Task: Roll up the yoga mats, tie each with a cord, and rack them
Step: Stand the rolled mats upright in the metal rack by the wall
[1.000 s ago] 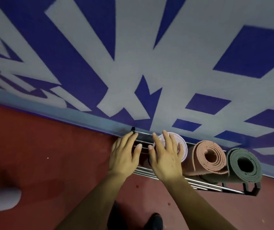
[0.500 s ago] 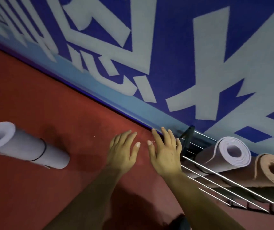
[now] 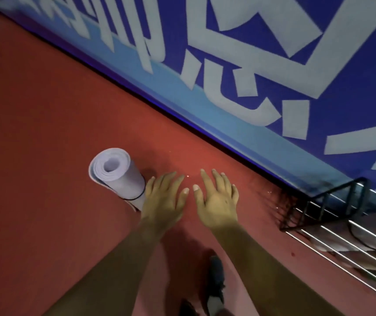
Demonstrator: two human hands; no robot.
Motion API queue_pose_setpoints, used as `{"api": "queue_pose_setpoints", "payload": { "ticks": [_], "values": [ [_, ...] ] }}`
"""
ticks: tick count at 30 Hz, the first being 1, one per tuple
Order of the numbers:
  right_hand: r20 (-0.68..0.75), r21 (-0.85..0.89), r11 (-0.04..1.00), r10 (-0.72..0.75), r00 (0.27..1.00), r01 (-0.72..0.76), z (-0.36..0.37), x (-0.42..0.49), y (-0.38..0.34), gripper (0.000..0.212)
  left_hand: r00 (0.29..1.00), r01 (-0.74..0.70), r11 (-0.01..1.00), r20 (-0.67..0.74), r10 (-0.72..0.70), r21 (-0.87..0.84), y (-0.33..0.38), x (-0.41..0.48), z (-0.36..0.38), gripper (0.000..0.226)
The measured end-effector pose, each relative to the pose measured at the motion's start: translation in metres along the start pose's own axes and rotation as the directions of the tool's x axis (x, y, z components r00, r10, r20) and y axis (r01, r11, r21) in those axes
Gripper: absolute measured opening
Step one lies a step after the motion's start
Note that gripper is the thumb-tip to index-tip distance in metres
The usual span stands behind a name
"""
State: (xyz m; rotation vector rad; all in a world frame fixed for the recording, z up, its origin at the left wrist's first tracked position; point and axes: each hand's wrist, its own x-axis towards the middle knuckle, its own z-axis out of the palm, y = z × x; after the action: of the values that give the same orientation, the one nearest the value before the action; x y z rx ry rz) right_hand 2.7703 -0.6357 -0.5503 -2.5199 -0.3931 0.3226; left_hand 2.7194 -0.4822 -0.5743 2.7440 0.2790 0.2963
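Note:
A rolled pale lilac yoga mat (image 3: 116,176) lies on the red floor, its open end facing me, with a black cord (image 3: 134,198) looped round it. My left hand (image 3: 163,199) hovers just right of the mat, fingers spread and straight, holding nothing; its edge overlaps the mat's near end. My right hand (image 3: 216,201) floats beside it, also flat and empty. The metal rack (image 3: 333,215) stands at the right edge against the wall, with part of a racked mat (image 3: 369,238) behind its bars.
A blue wall (image 3: 273,76) with large white characters runs diagonally from upper left to right, with a light-blue base strip. Red floor (image 3: 45,133) spreads to the left. My dark shoe (image 3: 215,279) is at the bottom centre.
The view has swung left: the rack with its mats has slid to the right edge, and the lilac mat on the floor has come close to my left hand. Both hands stay open.

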Motion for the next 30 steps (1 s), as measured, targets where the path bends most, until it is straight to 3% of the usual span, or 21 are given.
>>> {"api": "queue_pose_setpoints", "payload": {
  "ticks": [5, 9, 12, 15, 18, 20, 22, 25, 30],
  "values": [
    [-0.041, 0.019, 0.998, -0.054, 0.998, 0.055, 0.055, 0.038, -0.06, 0.07, 0.996, 0.063, 0.997, 0.059, -0.065, 0.039, -0.085, 0.025, -0.037, 0.054],
    [0.083, 0.024, 0.999, -0.029, 0.996, 0.027, 0.097, 0.081, -0.096, 0.074, 0.995, 0.066, 0.991, 0.066, -0.074, 0.114, -0.156, 0.053, -0.043, 0.055],
    [-0.024, 0.035, 0.997, -0.072, 0.997, 0.073, 0.136, 0.109, -0.117, 0.065, 0.995, 0.067, 0.99, 0.069, -0.075, 0.122, -0.2, 0.074, -0.041, 0.05],
    [0.217, 0.009, 1.0, -0.025, 0.976, 0.024, 0.163, 0.128, -0.135, 0.067, 0.989, 0.09, 0.991, 0.112, -0.101, 0.096, -0.231, 0.086, -0.04, 0.052],
    [0.215, 0.075, 0.996, 0.025, 0.976, -0.043, 0.181, 0.144, -0.155, 0.086, 0.97, 0.14, 0.987, 0.191, -0.152, 0.074, -0.261, 0.096, -0.035, 0.062],
    [0.229, 0.106, 0.99, 0.062, 0.971, -0.088, 0.195, 0.149, -0.166, 0.088, 0.952, 0.175, 0.982, 0.243, -0.188, 0.074, -0.284, 0.1, -0.032, 0.069],
    [0.264, 0.128, 0.981, 0.105, 0.959, -0.143, 0.212, 0.153, -0.173, 0.081, 0.925, 0.215, 0.977, 0.319, -0.208, 0.015, -0.308, 0.106, -0.027, 0.072],
    [0.233, 0.254, 0.938, 0.179, 0.956, -0.238, 0.239, 0.155, -0.179, 0.08, 0.882, 0.288, 0.934, 0.438, -0.172, -0.213, -0.331, 0.117, -0.023, 0.081],
    [0.065, 0.546, 0.762, 0.376, 0.924, -0.348, 0.28, 0.148, -0.181, 0.083, 0.882, 0.341, 0.835, 0.454, -0.126, -0.432, -0.366, 0.116, -0.005, 0.088]
  ]
}}
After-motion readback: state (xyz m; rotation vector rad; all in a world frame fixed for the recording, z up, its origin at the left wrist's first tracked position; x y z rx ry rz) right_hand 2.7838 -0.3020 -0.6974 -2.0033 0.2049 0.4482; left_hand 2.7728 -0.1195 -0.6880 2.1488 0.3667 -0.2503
